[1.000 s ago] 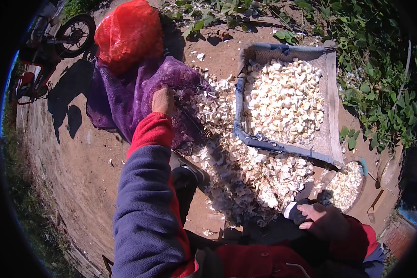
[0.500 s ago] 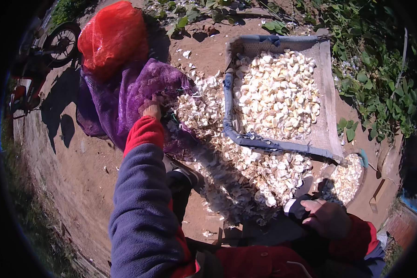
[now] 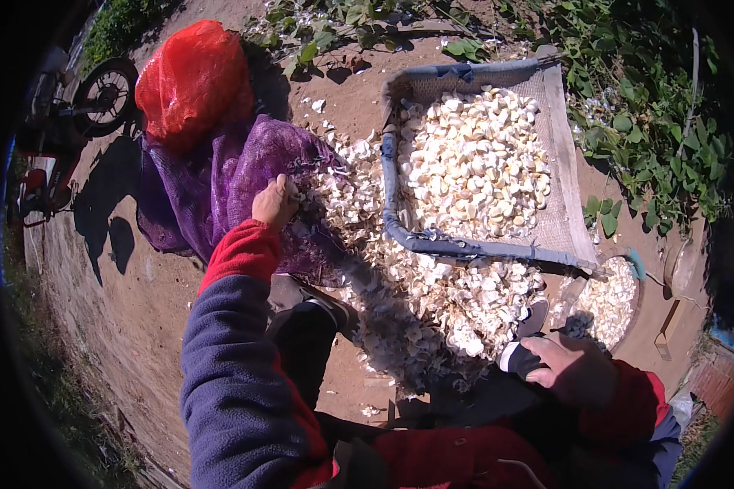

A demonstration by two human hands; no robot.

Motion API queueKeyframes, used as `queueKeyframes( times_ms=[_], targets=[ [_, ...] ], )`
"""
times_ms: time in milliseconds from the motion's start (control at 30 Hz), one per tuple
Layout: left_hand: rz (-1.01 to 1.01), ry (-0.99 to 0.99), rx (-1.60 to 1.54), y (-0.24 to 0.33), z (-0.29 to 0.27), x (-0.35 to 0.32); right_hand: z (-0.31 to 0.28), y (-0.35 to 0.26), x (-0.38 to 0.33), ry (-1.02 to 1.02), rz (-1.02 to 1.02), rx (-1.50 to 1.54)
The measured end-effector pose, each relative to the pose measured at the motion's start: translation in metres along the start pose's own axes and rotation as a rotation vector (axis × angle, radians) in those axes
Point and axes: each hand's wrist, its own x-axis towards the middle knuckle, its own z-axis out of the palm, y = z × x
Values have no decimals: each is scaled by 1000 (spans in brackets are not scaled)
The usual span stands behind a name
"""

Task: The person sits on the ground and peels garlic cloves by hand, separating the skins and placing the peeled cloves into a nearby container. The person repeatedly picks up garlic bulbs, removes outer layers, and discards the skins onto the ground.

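My left hand (image 3: 275, 204) is at the mouth of a purple mesh sack (image 3: 236, 175) on the ground, its fingers drawn together. Something pale shows by the fingertips, too small to name. Garlic bulbs seem to show through the mesh. My right hand (image 3: 577, 368) rests low at the right with curled fingers, beside a dark shoe with a white edge (image 3: 514, 357); what it grips, if anything, is hidden. Between the hands spreads a heap of dry garlic skins (image 3: 465, 301). Peeled garlic cloves (image 3: 477, 163) lie in a cloth-edged tray (image 3: 564, 138) beyond it.
A full red bag (image 3: 196, 90) stands behind the purple sack. Far left is a motorbike (image 3: 104, 102). A round container (image 3: 638, 281) of pale pieces sits right, near a small wooden-handled tool (image 3: 667, 330). Leafy plants (image 3: 644, 122) border the far right.
My left hand has drawn back slightly from inside the sack's mouth, its fingers now showing above the mesh. My right hand has barely moved. The whole view has shifted slightly.
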Motion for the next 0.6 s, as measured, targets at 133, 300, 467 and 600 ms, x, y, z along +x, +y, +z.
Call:
queueKeyframes(
  times_ms=[133,300,467,600],
  targets=[
    [351,-54,-191,46,-36,-19,0,-2,-12,63,1,64],
    [422,-391,-310,129,-80,-67,-1,-8,-30,134,-96,-86],
    [309,-784,-397,214,-119,-125,8,-6,-29,167,-222,-15],
    [303,-769,-571,276,-142,-172,35,-17,-16,243,-310,131]
  ],
)
